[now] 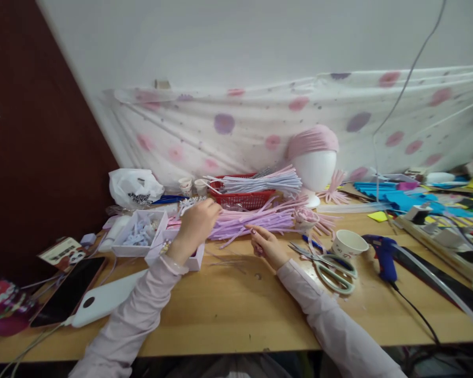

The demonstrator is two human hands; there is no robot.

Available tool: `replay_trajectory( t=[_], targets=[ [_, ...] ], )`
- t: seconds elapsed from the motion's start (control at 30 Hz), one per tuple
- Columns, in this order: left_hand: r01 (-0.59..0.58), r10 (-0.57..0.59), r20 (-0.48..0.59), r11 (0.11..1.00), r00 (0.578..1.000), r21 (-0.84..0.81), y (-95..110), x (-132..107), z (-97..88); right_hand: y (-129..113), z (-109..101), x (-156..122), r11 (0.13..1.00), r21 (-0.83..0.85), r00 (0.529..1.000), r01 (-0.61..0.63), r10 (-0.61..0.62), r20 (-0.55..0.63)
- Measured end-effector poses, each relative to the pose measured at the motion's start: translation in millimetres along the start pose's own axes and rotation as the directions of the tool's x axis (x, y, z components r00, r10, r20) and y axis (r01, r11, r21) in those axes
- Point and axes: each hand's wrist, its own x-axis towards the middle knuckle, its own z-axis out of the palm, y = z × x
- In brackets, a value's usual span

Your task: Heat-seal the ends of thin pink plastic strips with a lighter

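My left hand (197, 223) reaches forward over a small white box (181, 251), its fingers curled at the near end of a pile of pink and lilac pipe cleaners (256, 220). Whether the fingers pinch a stem is not clear. My right hand (266, 244) rests on the wooden table (236, 310) just in front of the same pile, fingers loosely bent and touching the closest stems. Both arms wear pale pink sleeves.
A red basket (242, 198) of white pipe cleaners stands behind the pile, beside a foam head with a pink cap (314, 157). Scissors (331, 268), a paper cup (349, 242) and a blue glue gun (383, 254) lie right. A phone (69, 296), power bank (102, 299) and tray of trinkets (140, 232) lie left.
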Motion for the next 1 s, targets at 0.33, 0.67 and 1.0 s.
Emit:
replay_trajectory(
  t=[0.33, 0.67, 1.0],
  targets=[
    [-0.168, 0.244, 0.144, 0.900, 0.959, -0.401, 54, 27, 32.4, -11, -18, 8, 0.865, 0.495, 0.974, 0.077, 0.041, -0.222],
    [0.294, 0.047, 0.408, 0.618, 0.912, -0.729, -20, 27, 9.5, -1, -47, 20, 0.808, 0.563, 0.912, 0.172, 0.086, -0.401],
    [0.443, -0.151, 0.575, -0.493, 0.804, -0.749, -4, 40, 33.8, -13, -29, 12, 0.824, 0.559, 0.973, 0.091, 0.046, -0.225]
  ],
)
